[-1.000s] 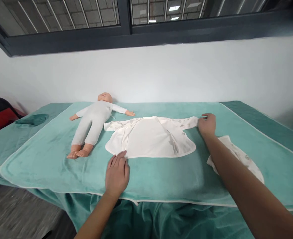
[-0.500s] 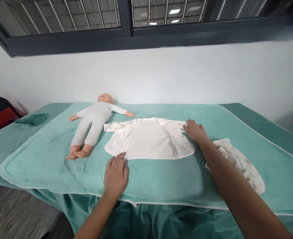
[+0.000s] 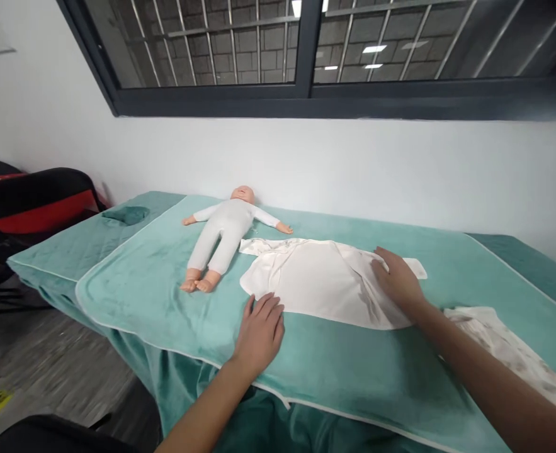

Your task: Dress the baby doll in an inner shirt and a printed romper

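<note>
**Left hand open, right hand over creased shirt**

Head view: our left lies palm-down at the shirt's near edge, gripping nothing. Our right is part-open; we can't tell if it pinches cloth. Creases beside it, so that side isn't flat. Shirt's on the green mat, near the doll.

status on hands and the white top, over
Left hand at near edge of white top, right hand on its right side; doll beside left sleeve; patterned cloth far right.
</note>
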The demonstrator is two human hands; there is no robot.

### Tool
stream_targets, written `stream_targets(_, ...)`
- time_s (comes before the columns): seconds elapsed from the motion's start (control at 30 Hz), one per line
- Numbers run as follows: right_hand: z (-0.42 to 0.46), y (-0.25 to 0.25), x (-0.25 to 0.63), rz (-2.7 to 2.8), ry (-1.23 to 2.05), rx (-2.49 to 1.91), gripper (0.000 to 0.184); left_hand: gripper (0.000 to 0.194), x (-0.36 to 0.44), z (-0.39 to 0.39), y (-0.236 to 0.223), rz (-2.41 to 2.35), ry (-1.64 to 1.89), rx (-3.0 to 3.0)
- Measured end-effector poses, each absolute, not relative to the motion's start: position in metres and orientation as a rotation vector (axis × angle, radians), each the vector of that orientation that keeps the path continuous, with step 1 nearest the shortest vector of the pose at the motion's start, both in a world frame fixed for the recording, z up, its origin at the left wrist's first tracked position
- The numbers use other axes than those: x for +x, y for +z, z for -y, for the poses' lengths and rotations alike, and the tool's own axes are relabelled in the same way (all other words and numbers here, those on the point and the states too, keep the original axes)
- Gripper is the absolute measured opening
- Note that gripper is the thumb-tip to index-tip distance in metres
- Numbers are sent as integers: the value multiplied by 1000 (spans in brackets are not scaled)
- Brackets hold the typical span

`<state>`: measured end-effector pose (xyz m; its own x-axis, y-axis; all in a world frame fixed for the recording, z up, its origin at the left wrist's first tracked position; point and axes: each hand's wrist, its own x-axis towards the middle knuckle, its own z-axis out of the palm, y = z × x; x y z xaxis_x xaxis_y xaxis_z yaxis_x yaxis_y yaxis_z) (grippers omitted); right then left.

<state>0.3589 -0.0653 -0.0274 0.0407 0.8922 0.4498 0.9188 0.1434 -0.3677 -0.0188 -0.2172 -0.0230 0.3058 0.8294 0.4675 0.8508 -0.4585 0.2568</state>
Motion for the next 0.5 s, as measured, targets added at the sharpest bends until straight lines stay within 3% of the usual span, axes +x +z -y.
stream_targets(0.17,26,20,246,1517,704,-1522,42,32,-72,182,32,1558,-1043,-2409)
stream_targets(0.3,-41,41,140,1552,885,-1442,37,38,-141,141,53,2004,-999,-2082)
stream_targets(0.4,-93,44,66,1613,942,-1459,45,55,-172,123,37,2340,-715,-1971)
stream_targets(0.5,-137,47,8,1680,996,-1435,53,45,-180,113,14,2357,-500,-1994)
